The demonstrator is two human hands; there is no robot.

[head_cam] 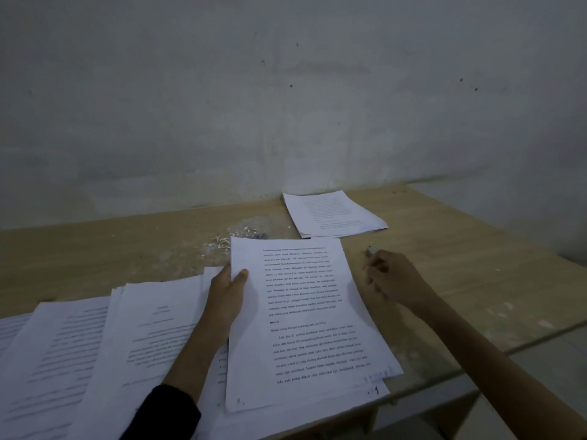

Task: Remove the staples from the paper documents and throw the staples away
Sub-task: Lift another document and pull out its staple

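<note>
In the head view, a printed document [305, 312] is gripped by the left hand [227, 296], its left edge pinched with the thumb on top and the fingers beneath, while its near end is rested on other pages on the table [460, 265]. At two o'clock from the sheet, the right hand [392, 281] is curled round a small tool [371, 250] whose pale tip is pointed toward the wall. Whether it is a staple remover cannot be told. A scatter of staples [233, 238] is seen at eleven o'clock of the document, just beyond its top corner. A neat stack [333, 214] is set at one o'clock, and a spread of further documents [95, 344] is fanned out at nine o'clock, under the left forearm. No staple can be made out on the held document, as its corners are too dim. Two risks are judged likely from here. A corner could be torn if a staple is levered while the pages are steadied at one edge only, and a freed staple could be flicked among the loose papers or over the table edge at four o'clock — lost rather than thrown away. The scattered staples could also be swept along by the sheet's far edge.
</note>
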